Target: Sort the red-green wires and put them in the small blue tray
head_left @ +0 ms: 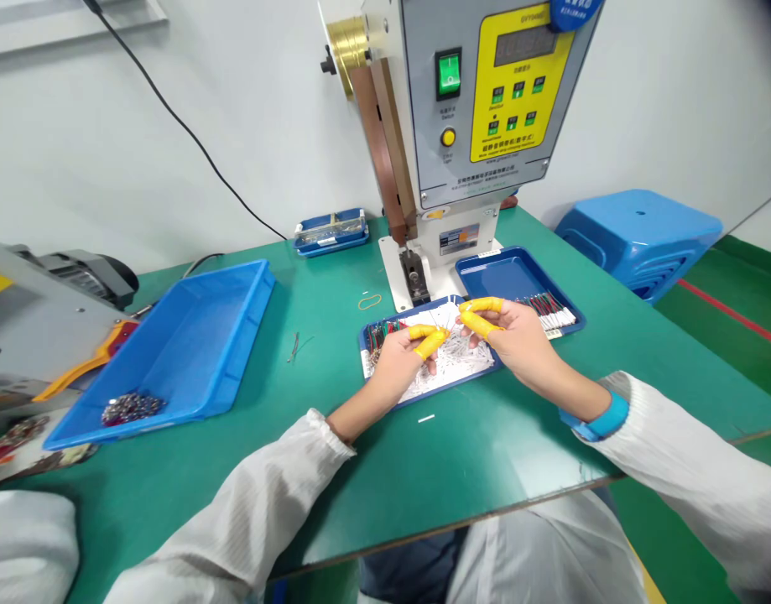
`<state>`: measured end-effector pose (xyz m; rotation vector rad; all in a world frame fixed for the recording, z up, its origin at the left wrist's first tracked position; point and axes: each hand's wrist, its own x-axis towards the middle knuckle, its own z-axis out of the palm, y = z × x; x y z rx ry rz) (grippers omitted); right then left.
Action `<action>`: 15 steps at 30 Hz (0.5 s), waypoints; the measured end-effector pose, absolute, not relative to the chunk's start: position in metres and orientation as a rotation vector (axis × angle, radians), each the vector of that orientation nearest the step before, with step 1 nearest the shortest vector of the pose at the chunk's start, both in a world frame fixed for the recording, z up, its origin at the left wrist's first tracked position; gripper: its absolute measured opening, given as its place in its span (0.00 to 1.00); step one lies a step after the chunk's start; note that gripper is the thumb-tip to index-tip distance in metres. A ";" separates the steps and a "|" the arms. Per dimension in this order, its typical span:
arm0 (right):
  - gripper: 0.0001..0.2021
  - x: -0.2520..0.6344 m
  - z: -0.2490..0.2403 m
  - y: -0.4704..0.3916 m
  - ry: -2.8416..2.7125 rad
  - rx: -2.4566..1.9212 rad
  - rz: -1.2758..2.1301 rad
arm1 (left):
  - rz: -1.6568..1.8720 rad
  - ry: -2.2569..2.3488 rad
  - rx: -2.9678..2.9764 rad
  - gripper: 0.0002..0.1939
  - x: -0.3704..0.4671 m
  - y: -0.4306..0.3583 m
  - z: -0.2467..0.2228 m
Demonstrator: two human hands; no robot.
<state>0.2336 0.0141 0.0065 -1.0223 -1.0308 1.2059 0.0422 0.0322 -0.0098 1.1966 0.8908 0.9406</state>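
Observation:
My left hand, with yellow covers on thumb and forefinger, pinches the end of thin wires above a blue tray. My right hand, also with yellow finger covers, is closed at the other side, its fingertips around something small and white that I cannot make out clearly. Under both hands lie many small white pieces in the tray. Red, green and black wires sit at the tray's left end, partly behind my left hand.
A crimping machine stands behind the tray. A second blue tray at right holds wires with white ends. At left are a large blue bin and another machine. A rubber band and loose wires lie on the green table.

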 end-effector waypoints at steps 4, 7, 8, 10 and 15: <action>0.17 0.234 0.007 0.014 -1.032 -1.029 1.169 | 0.938 0.899 1.212 0.21 0.042 0.033 -0.010; 0.17 0.235 0.005 0.014 -1.036 -1.016 1.155 | 0.928 0.915 1.228 0.21 0.043 0.032 -0.010; 0.17 0.235 0.005 0.015 -1.035 -1.013 1.153 | 0.923 0.916 1.228 0.21 0.043 0.032 -0.009; 0.16 0.235 0.004 0.015 -1.034 -1.007 1.151 | 0.909 0.911 1.220 0.21 0.044 0.032 -0.008; 0.15 0.235 0.004 0.015 -1.055 -1.029 1.162 | 0.891 0.893 1.203 0.22 0.044 0.032 -0.009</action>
